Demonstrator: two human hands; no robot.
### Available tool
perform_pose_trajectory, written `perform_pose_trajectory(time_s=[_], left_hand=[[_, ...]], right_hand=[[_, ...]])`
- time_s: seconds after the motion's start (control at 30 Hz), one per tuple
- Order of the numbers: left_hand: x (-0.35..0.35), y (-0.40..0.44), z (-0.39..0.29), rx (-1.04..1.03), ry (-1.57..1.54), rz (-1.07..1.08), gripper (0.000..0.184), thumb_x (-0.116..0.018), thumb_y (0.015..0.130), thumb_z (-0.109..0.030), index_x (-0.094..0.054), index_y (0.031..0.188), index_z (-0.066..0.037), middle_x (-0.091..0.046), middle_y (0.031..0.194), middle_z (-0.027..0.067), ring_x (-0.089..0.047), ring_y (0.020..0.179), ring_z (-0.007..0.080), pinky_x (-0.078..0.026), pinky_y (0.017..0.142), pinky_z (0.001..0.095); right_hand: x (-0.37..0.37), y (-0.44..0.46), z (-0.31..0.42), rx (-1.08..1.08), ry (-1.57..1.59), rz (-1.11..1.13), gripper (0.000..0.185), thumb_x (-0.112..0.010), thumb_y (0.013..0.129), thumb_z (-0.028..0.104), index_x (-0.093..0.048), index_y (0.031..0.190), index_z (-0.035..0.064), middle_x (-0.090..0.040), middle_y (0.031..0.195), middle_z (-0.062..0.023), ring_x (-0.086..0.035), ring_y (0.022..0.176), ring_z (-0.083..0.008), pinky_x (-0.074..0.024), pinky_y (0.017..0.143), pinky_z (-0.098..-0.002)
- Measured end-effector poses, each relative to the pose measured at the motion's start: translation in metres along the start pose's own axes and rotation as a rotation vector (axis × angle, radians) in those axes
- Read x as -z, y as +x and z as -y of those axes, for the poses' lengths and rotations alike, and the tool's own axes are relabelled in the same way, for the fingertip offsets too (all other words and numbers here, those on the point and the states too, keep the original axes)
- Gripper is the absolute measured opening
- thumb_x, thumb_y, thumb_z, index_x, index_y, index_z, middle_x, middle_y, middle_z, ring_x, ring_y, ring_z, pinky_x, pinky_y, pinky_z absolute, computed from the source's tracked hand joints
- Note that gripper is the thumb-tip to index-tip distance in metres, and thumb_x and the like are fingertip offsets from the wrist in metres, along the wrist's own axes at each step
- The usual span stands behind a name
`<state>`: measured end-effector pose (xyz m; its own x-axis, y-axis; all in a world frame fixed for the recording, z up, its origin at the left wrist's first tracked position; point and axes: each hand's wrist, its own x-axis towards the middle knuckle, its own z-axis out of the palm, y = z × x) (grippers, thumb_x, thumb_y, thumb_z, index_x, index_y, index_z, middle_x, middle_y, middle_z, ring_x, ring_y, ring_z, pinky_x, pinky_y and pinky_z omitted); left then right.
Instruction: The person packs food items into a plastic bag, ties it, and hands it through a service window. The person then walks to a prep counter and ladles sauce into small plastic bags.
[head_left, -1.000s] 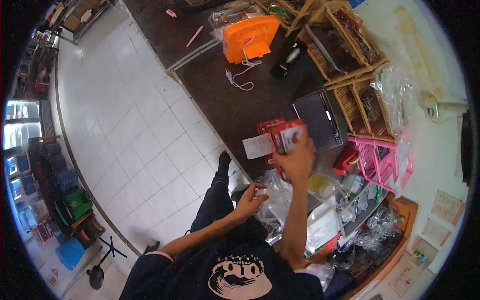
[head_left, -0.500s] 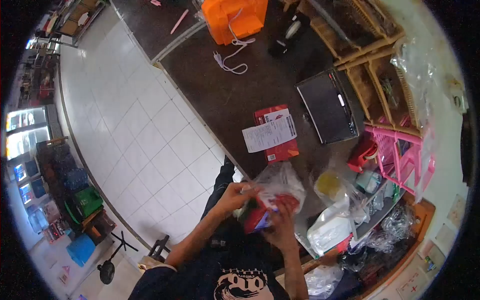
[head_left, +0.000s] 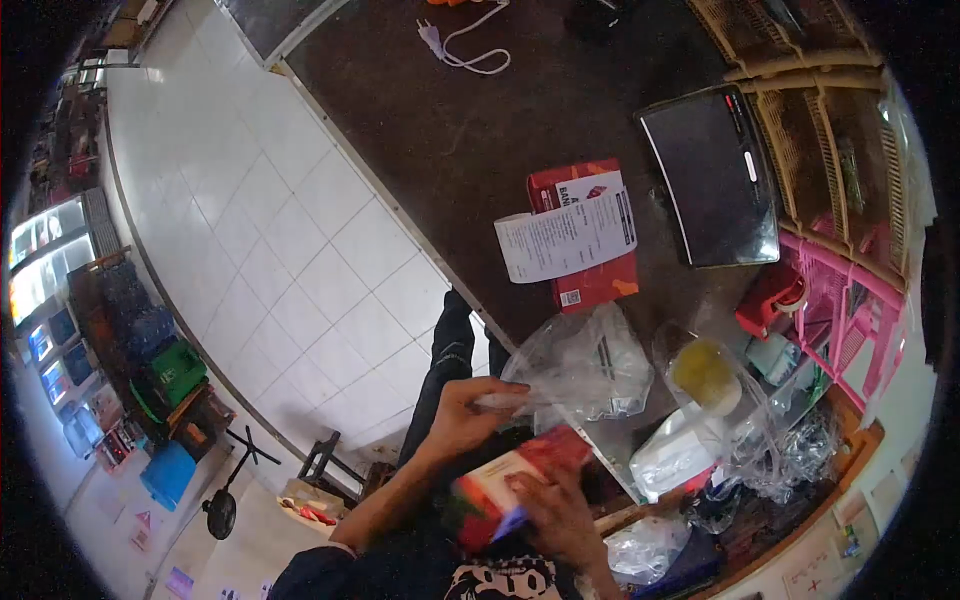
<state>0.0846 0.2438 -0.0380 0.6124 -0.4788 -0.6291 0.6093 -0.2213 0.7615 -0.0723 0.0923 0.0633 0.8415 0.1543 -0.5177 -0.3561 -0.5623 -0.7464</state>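
The red box (head_left: 515,462) was low in the middle of the frame, tilted and a bit blurry; the right hand (head_left: 555,510) was clamped around its lower right part, with fingers lying over its front. The left hand (head_left: 470,415) was just up and to the left of it; its thumb and fingers were pinched together on the near edge of a clear bag (head_left: 605,370), which lay crumpled right of the middle.

The box looked light and a little stiff, like thin card (I could not tell what was inside); it was likely smooth, and a hard squeeze might have dented it; its two long sides seemed the best place to hold. The bag looked very light, floppy and slippery, and maybe easy to rip; its open rim seemed the best part to pinch.

Above the bag, a second red box (head_left: 605,287) lay flat on the dark table (head_left: 450,150), with a white paper slip (head_left: 565,240) across it; a black tablet (head_left: 710,175) lay at the upper right.
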Motion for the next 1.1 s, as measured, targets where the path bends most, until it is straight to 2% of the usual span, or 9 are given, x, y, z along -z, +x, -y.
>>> perform_pose_trajectory(time_s=[0.07, 0.27, 0.4, 0.47, 0.6, 0.7, 0.8, 0.93, 1.1], left_hand=[[0.016, 0.007, 0.008, 0.021, 0.062, 0.086, 0.015, -0.074, 0.086, -0.007, -0.074, 0.099, 0.0, -0.073, 0.091, 0.0068, -0.065, 0.086, 0.0095, -0.052, 0.071, 0.0271], [0.04, 0.022, 0.005, -0.204, -0.07, 0.509, 0.019, -0.068, 0.089, -0.01, -0.071, 0.103, 0.002, -0.072, 0.094, 0.0076, -0.065, 0.084, 0.0153, -0.051, 0.074, 0.0311], [0.053, 0.018, 0.005, -0.412, -0.031, 0.606, 0.027, -0.074, 0.085, -0.012, -0.072, 0.109, 0.001, -0.07, 0.091, 0.0098, -0.065, 0.085, 0.0206, -0.051, 0.073, 0.0338], [0.056, 0.005, 0.001, -0.203, 0.349, 0.441, 0.029, -0.077, 0.082, -0.01, -0.072, 0.109, 0.0, -0.067, 0.086, 0.0117, -0.066, 0.082, 0.0249, -0.051, 0.071, 0.0357], [0.003, -0.037, 0.039, -0.242, 0.263, -0.001, 0.026, -0.077, 0.085, -0.013, -0.071, 0.107, -0.002, -0.064, 0.08, 0.0163, -0.065, 0.069, 0.0218, -0.05, 0.062, 0.0339], [-0.038, -0.085, 0.015, -0.346, 0.402, 0.102, 0.025, -0.074, 0.088, -0.012, -0.069, 0.109, 0.0, -0.067, 0.084, 0.0167, -0.068, 0.069, 0.022, -0.052, 0.061, 0.0332], [-0.062, -0.118, -0.044, -0.196, 0.087, 0.28, 0.021, -0.069, 0.092, -0.012, -0.067, 0.11, 0.001, -0.071, 0.091, 0.0138, -0.068, 0.077, 0.0179, -0.053, 0.067, 0.0321], [-0.057, -0.087, -0.069, 0.035, 0.143, 0.084, 0.023, -0.058, 0.101, -0.014, -0.065, 0.114, 0.003, -0.071, 0.099, 0.0053, -0.062, 0.085, 0.01, -0.052, 0.074, 0.0309], [-0.058, -0.077, -0.061, -0.083, 0.236, 0.086, 0.027, -0.06, 0.101, -0.02, -0.067, 0.111, 0.003, -0.065, 0.091, 0.0007, -0.054, 0.079, 0.0092, -0.048, 0.071, 0.03]], right_hand=[[0.006, 0.026, 0.015, 0.322, -0.014, 0.035, 0.068, -0.072, 0.077, 0.016, -0.049, 0.14, 0.0207, -0.052, 0.143, -0.0039, -0.042, 0.136, -0.0347, -0.0317, 0.115, -0.059], [-0.025, 0.066, -0.03, 0.473, -0.127, 0.121, 0.071, -0.063, 0.084, 0.008, -0.04, 0.149, 0.0255, -0.039, 0.154, 0.0001, -0.041, 0.138, -0.033, -0.0332, 0.114, -0.0593], [-0.01, 0.052, -0.055, 0.2, -0.423, 0.017, 0.069, -0.062, 0.085, 0.017, -0.038, 0.15, 0.0206, -0.037, 0.154, -0.0117, -0.034, 0.141, -0.0414, -0.0302, 0.112, -0.0639], [-0.015, 0.042, -0.056, 0.052, -0.491, -0.068, 0.072, -0.065, 0.083, 0.02, -0.039, 0.15, 0.0172, -0.038, 0.152, -0.0155, -0.037, 0.139, -0.0427, -0.0302, 0.111, -0.0633], [-0.033, 0.043, -0.05, -0.292, -0.395, -0.549, 0.08, -0.07, 0.08, 0.033, -0.039, 0.148, 0.0042, -0.043, 0.145, -0.022, -0.042, 0.129, -0.045, -0.0309, 0.11, -0.0618], [-0.038, 0.044, -0.047, -0.479, -0.432, -0.768, 0.079, -0.071, 0.079, 0.037, -0.043, 0.144, 0.0025, -0.045, 0.144, -0.0219, -0.043, 0.129, -0.0443, -0.0298, 0.112, -0.0594], [-0.02, 0.031, -0.036, -0.473, -0.525, -0.694, 0.075, -0.073, 0.077, 0.037, -0.051, 0.14, 0.0045, -0.046, 0.146, -0.0208, -0.044, 0.132, -0.0413, -0.0296, 0.113, -0.0554], [-0.002, 0.024, -0.033, -0.421, -0.549, -0.566, 0.069, -0.076, 0.073, 0.037, -0.061, 0.134, 0.0073, -0.048, 0.148, -0.0193, -0.045, 0.137, -0.0373, -0.0293, 0.116, -0.0502], [-0.01, 0.058, -0.085, -0.46, -0.411, -0.235, 0.052, -0.077, 0.07, 0.035, -0.069, 0.113, 0.0066, -0.068, 0.11, -0.0196, -0.066, 0.098, -0.0404, -0.045, 0.096, -0.053]])
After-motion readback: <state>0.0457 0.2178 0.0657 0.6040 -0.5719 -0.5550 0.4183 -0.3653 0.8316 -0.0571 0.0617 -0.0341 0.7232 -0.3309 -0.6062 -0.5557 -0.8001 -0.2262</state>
